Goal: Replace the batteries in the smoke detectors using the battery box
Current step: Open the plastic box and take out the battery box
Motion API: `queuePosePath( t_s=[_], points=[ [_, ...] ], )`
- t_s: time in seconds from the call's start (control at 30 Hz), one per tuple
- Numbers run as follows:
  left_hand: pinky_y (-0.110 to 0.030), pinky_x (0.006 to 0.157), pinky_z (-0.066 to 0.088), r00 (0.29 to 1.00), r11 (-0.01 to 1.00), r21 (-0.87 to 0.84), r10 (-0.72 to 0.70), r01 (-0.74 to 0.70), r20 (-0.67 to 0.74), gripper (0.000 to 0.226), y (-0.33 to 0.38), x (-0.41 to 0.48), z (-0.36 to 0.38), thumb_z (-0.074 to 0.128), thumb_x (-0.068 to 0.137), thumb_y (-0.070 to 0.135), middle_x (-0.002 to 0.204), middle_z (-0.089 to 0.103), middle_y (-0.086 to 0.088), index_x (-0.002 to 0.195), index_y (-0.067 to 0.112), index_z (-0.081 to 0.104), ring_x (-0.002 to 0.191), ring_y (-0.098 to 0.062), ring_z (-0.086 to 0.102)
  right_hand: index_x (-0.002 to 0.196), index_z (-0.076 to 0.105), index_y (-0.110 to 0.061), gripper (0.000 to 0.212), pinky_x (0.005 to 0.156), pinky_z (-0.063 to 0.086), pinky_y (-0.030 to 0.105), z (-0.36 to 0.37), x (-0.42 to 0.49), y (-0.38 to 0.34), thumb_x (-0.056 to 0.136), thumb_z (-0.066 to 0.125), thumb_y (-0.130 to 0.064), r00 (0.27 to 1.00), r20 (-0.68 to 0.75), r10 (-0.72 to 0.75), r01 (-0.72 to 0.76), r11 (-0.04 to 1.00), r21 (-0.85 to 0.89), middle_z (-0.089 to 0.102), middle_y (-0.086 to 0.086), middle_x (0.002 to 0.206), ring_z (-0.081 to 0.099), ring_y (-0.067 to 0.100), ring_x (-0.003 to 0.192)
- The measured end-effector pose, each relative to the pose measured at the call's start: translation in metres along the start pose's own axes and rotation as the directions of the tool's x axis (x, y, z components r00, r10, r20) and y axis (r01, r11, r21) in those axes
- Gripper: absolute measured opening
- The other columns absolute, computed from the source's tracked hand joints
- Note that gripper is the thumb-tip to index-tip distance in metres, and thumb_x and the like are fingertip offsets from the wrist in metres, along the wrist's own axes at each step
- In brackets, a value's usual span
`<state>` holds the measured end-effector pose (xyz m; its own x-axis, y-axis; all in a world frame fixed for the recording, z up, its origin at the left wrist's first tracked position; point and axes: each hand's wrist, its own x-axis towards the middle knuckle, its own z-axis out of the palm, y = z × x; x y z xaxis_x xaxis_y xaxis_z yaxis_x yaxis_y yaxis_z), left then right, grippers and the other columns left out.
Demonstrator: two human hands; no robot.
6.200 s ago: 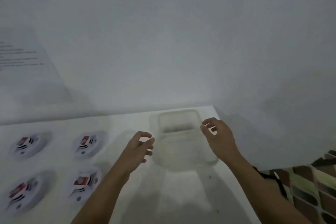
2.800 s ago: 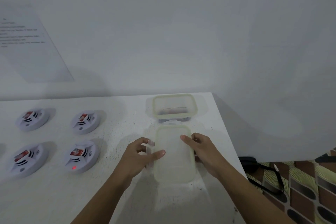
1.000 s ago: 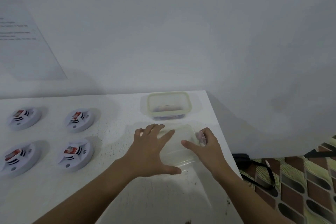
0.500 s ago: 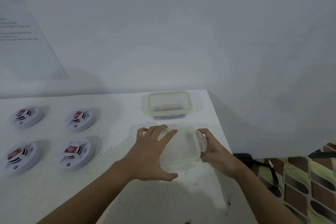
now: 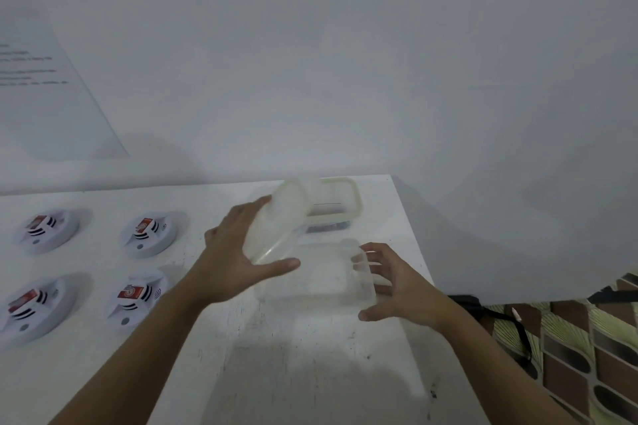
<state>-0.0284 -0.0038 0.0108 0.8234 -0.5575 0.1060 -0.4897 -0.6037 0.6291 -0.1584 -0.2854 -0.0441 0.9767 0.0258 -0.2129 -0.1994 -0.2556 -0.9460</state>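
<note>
The left hand (image 5: 238, 259) grips the raised, tilted lid (image 5: 276, 221); the right hand (image 5: 397, 286) clasps the open battery box (image 5: 310, 281) at its 3 o'clock end. The smoke detectors (image 5: 148, 235) lie at 9 o'clock, nearer the left hand.

Motion blur smears the translucent plastic lid (image 5: 276, 228) in the left hand (image 5: 234, 255). The lid hides the left end of the far yellow-rimmed rectangular plastic box (image 5: 352, 197), dark contents unidentifiable. The near clear plastic box (image 5: 321, 272) is blurred too, outline faint. The right hand (image 5: 397, 290) fingers show through its wall; grip or mere touch unclear. The white printed sheet (image 5: 45, 103) on the wall is cut by the left edge, text unreadable. The lower-left round white smoke detector (image 5: 31, 310) is cut by the left edge. Both forearms run off the bottom.
</note>
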Motion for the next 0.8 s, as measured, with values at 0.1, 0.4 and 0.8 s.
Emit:
queuePosePath(
  t_s=[0.1, 0.4, 0.8],
  points=[
    [-0.037, 0.105, 0.038, 0.997, 0.986, -0.146, -0.07, 0.075, 0.035, 0.102, -0.005, 0.005, -0.01, 0.071, 0.055, 0.083, 0.144, 0.037, 0.026, 0.143, 0.056, 0.028, 0.131, -0.009, 0.041, 0.138, 0.038, -0.038, 0.101, 0.107, 0.05, 0.031, -0.009, -0.003, -0.007, 0.06, 0.096, -0.012, 0.997, 0.072, 0.031, -0.026, 0.998, -0.065, 0.052, -0.011, 0.138, 0.051, 0.009, 0.13],
    [-0.019, 0.088, 0.048, 0.951, 0.95, -0.294, -0.008, 0.104, 0.31, 0.083, 0.014, 0.023, -0.032, 0.073, 0.059, 0.072, 0.137, 0.055, 0.021, 0.135, 0.053, 0.046, 0.118, 0.0, 0.058, 0.134, 0.047, -0.04, 0.071, 0.104, 0.052, 0.034, 0.004, 0.022, -0.061, 0.076, 0.086, -0.035, 0.92, -0.321, -0.226, 0.24, 0.971, 0.005, 0.057, -0.014, 0.132, 0.053, 0.0, 0.127],
    [-0.044, 0.108, 0.043, 0.893, 0.854, -0.52, 0.222, 0.015, 0.392, 0.058, 0.035, 0.057, -0.06, 0.058, 0.086, 0.066, 0.135, 0.063, 0.001, 0.132, 0.031, 0.061, 0.126, -0.024, 0.059, 0.076, 0.064, -0.009, 0.016, 0.068, 0.051, 0.023, -0.012, 0.07, -0.114, 0.084, 0.078, -0.011, 0.817, -0.367, -0.445, 0.458, 0.887, -0.056, 0.066, 0.0, 0.071, 0.062, 0.013, 0.067]
  ],
)
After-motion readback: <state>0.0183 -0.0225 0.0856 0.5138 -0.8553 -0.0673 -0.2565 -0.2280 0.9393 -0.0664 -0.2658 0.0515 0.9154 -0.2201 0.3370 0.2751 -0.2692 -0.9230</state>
